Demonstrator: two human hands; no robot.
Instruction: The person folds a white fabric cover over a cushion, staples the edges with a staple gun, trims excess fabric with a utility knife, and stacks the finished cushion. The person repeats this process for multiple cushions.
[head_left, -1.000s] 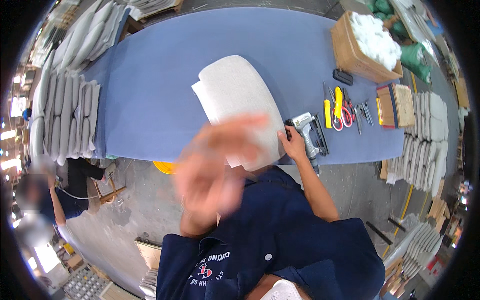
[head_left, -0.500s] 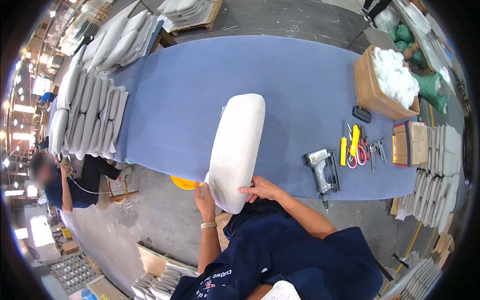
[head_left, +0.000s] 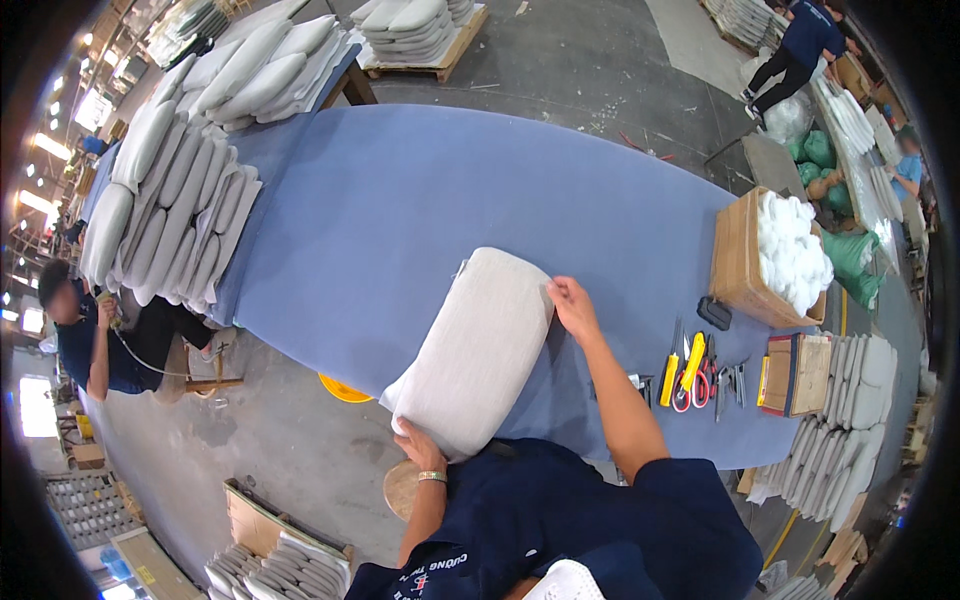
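Observation:
A light beige padded cushion (head_left: pixel 475 350) lies slanted on the blue-covered table (head_left: pixel 400 200), broad face up, its near end reaching past the front edge. My left hand (head_left: pixel 420 448) grips its near left corner, fingers curled on the fabric and partly hidden. At the far right corner, my right hand (head_left: pixel 573 306) pinches the cushion's edge between thumb and fingers. A small flap of fabric sticks out along the cushion's left side.
Right of my forearm lie yellow-handled tools (head_left: pixel 690 365), red-handled scissors (head_left: pixel 683 398), pliers and a partly hidden nail gun (head_left: pixel 640 385). Behind them stands a carton (head_left: pixel 738 255) of white stuffing. Cushion stacks (head_left: pixel 175 215) fill the left end; a co-worker (head_left: pixel 125 340) sits there.
The cushion has turned from standing on its narrow side to lying broad face up. My right hand has moved from its near end to the far right corner. My view has shifted.

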